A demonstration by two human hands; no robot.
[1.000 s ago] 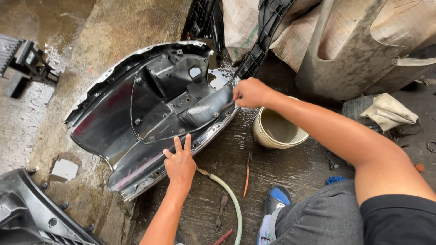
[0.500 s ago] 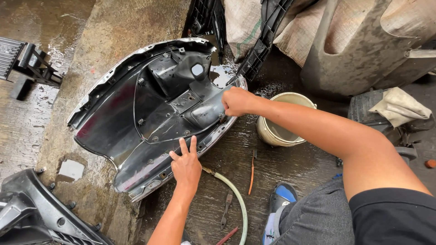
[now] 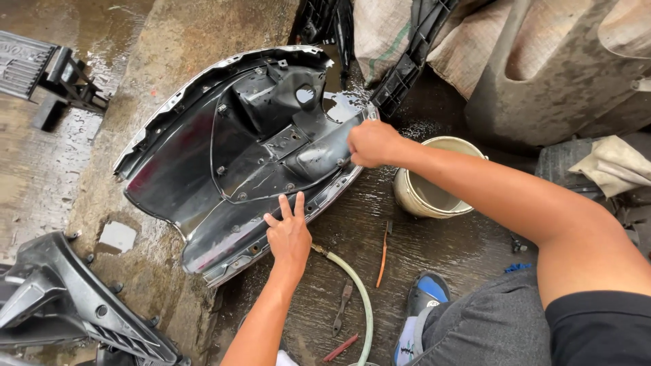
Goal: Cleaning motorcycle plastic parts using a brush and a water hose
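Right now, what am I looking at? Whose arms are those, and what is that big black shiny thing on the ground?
The picture comes from a camera worn on a person's head, looking down, so the two arms are that person's own. The big black thing is a plastic body panel from a scooter or motorbike, lying inside-up on wet concrete. The left hand presses flat on its near edge, fingers spread. The right hand is closed in a fist at the panel's right edge; it may grip a small tool, but that is hidden. Beside it stands a cream bucket. A pale green hose curves past the left wrist, with pliers and a thin orange tool lying nearby. At the bottom is the person's blue shoe. Another black panel lies at lower left.
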